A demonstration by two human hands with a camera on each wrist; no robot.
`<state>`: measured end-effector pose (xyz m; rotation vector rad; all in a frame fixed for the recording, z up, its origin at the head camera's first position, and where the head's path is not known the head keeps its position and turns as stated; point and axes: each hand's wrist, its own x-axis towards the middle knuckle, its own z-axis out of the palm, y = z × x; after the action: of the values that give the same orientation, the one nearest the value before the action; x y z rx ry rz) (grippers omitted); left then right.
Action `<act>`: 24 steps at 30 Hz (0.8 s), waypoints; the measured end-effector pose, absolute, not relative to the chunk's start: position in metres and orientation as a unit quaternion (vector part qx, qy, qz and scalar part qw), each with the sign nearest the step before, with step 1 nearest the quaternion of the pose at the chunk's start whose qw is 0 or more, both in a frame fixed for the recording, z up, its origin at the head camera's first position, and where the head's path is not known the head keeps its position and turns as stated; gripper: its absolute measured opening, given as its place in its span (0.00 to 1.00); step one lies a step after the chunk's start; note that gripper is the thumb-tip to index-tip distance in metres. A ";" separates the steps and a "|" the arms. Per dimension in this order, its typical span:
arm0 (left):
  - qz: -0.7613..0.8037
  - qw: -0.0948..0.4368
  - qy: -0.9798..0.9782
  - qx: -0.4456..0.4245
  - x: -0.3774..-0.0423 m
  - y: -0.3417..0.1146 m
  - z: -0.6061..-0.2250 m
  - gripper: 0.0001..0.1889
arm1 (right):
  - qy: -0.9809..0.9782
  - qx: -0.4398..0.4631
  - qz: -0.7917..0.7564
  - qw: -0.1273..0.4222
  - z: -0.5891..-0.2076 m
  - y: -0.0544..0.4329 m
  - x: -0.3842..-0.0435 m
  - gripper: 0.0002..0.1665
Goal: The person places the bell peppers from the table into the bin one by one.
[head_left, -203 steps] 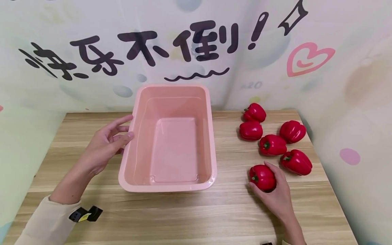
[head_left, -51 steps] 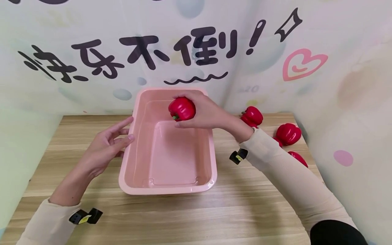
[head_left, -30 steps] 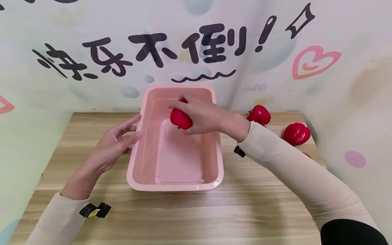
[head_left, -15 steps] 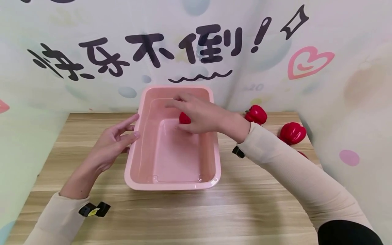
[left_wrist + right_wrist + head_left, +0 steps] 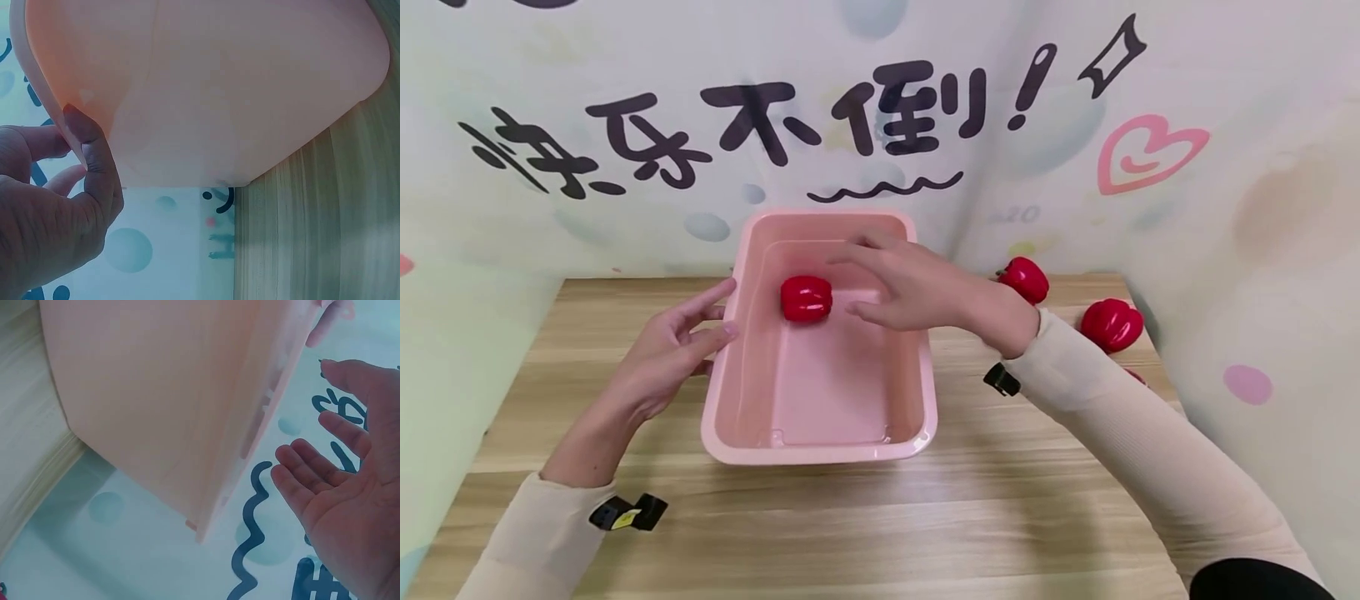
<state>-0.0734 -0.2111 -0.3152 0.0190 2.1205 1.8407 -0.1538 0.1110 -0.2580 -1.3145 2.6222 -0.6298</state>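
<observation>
A pink plastic tub (image 5: pixel 820 455) stands on the table, and in the left wrist view my left hand (image 5: pixel 59 219) pinches its rim between thumb and fingers. In the head view this left hand (image 5: pixel 658 358) is at the tub's left side. One red bell pepper (image 5: pixel 807 298) lies on its side inside the tub, towards the far left. My right hand (image 5: pixel 917 287) hovers over the tub's right half, fingers spread and holding nothing. The right wrist view shows that right hand (image 5: pixel 356 500) with its palm bare, apart from the tub wall (image 5: pixel 144 394).
More red bell peppers lie at the table's right: one at the back (image 5: pixel 1026 279), another red pepper (image 5: pixel 1112 325) nearer the right edge, and a sliver of a third. My right forearm (image 5: pixel 1135 442) hides part of that area. A printed cloth wall (image 5: pixel 647 233) borders the table.
My right hand gripped a bell pepper on the table, carried it over the tub and let it go inside. It has since drawn slightly right. My left hand stays on the rim.
</observation>
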 end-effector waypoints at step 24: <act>0.668 0.159 0.726 0.024 -0.073 -0.215 -0.322 0.39 | 0.885 -0.369 -0.279 0.051 -0.278 0.161 -0.130 0.35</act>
<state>-0.0726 -0.2151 -0.3224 0.0689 2.0765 1.9108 -0.1301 0.1613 -0.2785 -1.1224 2.6941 -0.8505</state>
